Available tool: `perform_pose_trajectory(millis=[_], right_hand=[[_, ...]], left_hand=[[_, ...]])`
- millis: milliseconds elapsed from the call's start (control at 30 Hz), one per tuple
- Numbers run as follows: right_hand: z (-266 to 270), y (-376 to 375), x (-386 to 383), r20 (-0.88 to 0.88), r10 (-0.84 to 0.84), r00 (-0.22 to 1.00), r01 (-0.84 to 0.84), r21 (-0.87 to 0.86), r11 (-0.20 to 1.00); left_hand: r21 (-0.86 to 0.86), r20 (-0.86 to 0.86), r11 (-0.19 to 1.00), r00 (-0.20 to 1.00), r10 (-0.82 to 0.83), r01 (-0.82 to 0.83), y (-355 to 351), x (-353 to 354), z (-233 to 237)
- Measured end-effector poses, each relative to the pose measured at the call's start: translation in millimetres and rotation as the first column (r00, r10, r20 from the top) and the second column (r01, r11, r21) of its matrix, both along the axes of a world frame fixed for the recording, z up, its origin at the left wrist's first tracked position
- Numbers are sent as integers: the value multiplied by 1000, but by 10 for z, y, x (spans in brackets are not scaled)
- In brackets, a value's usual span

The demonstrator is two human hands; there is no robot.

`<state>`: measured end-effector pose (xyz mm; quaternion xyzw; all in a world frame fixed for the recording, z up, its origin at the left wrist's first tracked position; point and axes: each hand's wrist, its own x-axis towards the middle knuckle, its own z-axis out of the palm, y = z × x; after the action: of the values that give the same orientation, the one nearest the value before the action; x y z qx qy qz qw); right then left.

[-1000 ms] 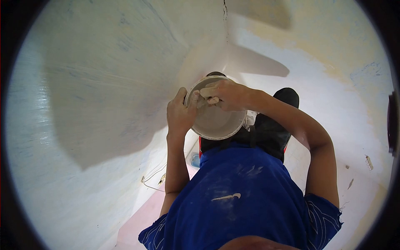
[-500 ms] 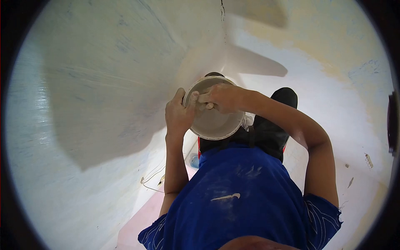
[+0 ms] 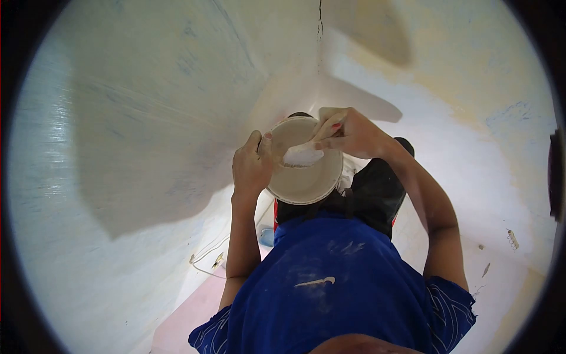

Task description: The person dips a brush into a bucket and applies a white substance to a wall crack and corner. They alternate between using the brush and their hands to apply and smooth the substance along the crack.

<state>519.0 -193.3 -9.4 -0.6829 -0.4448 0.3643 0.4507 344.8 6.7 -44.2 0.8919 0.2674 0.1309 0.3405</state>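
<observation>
A round whitish bucket (image 3: 305, 192), smeared with pale residue, is in front of my body, its opening facing me. My left hand (image 3: 252, 165) is closed on the bucket's left rim, thumb over the edge. My right hand (image 3: 358, 134) grips a paintbrush (image 3: 303, 154) by its light handle, which has a red mark near the fingers. The brush's head, coated white, points left over the bucket's opening. Both hands have pale residue on the fingers.
A patchy wall (image 3: 159, 130) rises close on my left and meets another at a corner with a dark crack (image 3: 320, 23). On the floor lie a white cable (image 3: 206, 253), a blue container (image 3: 267, 237) and small debris (image 3: 486, 270). My dark shoe (image 3: 404, 147) shows beyond the bucket.
My right hand has moved up and right from inside the bucket, bringing the paintbrush's white head into sight. My left hand stays on the rim.
</observation>
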Motion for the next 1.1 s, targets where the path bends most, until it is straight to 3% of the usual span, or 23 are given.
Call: perform_pose_trajectory(millis=[33,100,167,233,300,333,400,467,500,533,600,733,800,900,1100], right_hand=[[76,-64,26,-60,-111,992,116,94,989],[133,-203,96,-66,-146,987,152,93,984],[54,-358,89,-458,-330,826,411,87,907],[-111,-444,47,-522,-337,784,464,131,876],[-299,-506,-3,-794,-333,508,620,68,782],[-369,-517,-74,-822,-348,451,664,48,746],[-549,-616,-144,-839,-251,483,663,163,731],[-545,-615,-196,-862,-359,359,759,45,650],[-414,-605,-232,-856,-323,405,730,90,678],[-339,-581,-230,-885,-263,384,732,119,671],[-100,-585,-287,-867,-314,386,732,81,677],[-361,-623,-135,-787,-407,464,751,106,651],[-530,-588,-126,-798,-460,390,766,4,643],[-410,-598,-224,-854,-355,380,764,73,642],[-632,-582,-268,-841,-429,330,799,7,601]], left_hand=[[-5,14,1000,1000,0,0,-4,8,17],[-42,-12,999,1000,14,-14,-14,12,58],[-38,4,999,1000,0,0,3,6,49],[-35,23,999,1000,-15,16,41,3,22],[-24,-6,1000,1000,-18,18,59,2,9],[-27,11,999,1000,-24,24,65,-22,-16],[78,108,996,993,-41,33,35,-6,-42],[80,120,996,992,-42,33,72,-1,-146],[92,153,994,986,-66,53,98,-56,-178],[93,134,994,989,-69,56,136,-85,-195],[69,93,997,995,-47,41,76,-142,-143],[46,99,998,994,-52,48,-64,116,-188],[42,110,998,992,-55,51,-62,181,-236],[33,109,999,993,-47,44,-15,109,-145],[21,105,998,993,-60,58,87,177,-263]])
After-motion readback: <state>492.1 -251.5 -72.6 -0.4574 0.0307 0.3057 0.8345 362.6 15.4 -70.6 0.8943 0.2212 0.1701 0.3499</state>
